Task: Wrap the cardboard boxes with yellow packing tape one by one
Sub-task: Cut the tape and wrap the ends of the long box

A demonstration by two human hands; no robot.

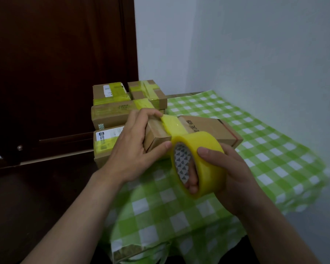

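A long brown cardboard box (pixel 208 130) with printed characters is lifted above the checked table. My left hand (pixel 135 147) grips its near end, thumb under the edge and fingers over the top. A strip of yellow tape (pixel 172 123) runs across the box top down to the yellow tape roll (pixel 200 149). My right hand (pixel 223 174) holds the roll, fingers through its core and thumb on the outer face.
Several taped cardboard boxes (pixel 122 111) are stacked at the table's far left against a dark wooden door (pixel 55 63). A green-and-white checked cloth (pixel 265 149) covers the table. A white wall stands behind and to the right. A plastic-wrapped package (pixel 133 252) lies below the near edge.
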